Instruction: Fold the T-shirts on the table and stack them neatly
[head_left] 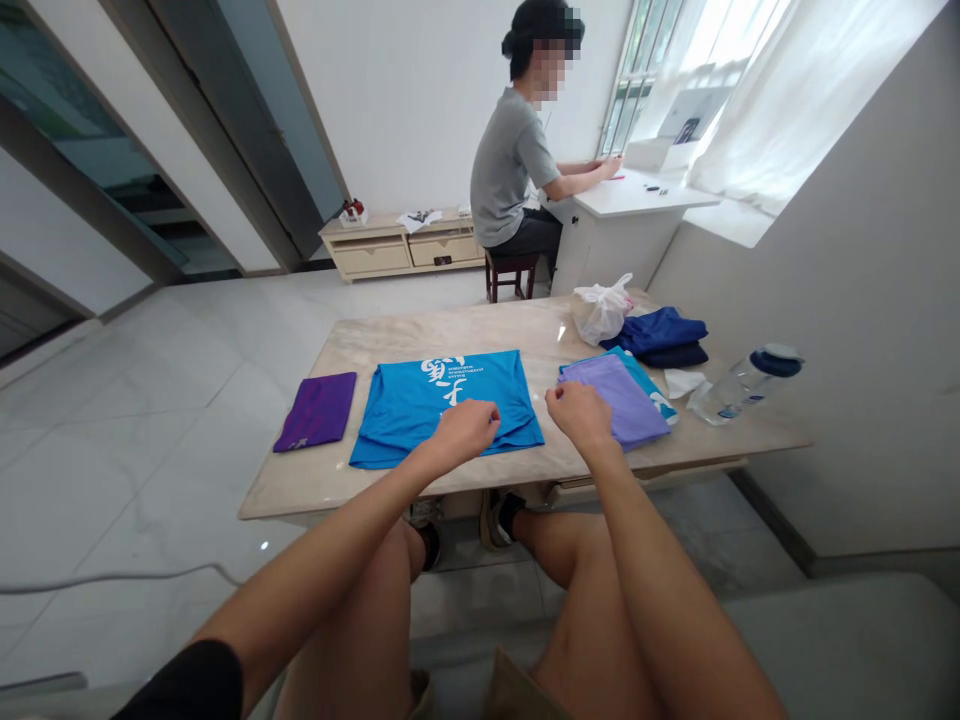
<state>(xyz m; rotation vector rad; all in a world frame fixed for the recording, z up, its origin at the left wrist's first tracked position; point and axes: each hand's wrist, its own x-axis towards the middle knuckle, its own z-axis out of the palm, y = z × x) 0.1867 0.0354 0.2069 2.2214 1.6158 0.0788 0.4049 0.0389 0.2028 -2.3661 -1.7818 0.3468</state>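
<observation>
A blue T-shirt (405, 410) with white lettering lies folded into a wide rectangle on the table, its near edge uneven. Over its right near part is my left hand (469, 428), fingers curled closed, with no cloth visibly lifted in them. My right hand (581, 412) is also closed, its fingertips curled inward between the blue T-shirt and a folded lavender cloth (626, 400). That hand partly covers the lavender cloth's left side; nothing shows in its fingers. Under the lavender cloth a bright blue printed cloth (661, 402) sticks out. A folded purple cloth (319, 412) lies at the left.
The marble-topped table (300, 490) also bears a white plastic bag (601, 312), dark blue clothing (660, 335), a white tissue (684, 382) and a clear water bottle (742, 388). Beyond it, a person (510, 165) sits at a white desk (637, 195). A wall stands at right.
</observation>
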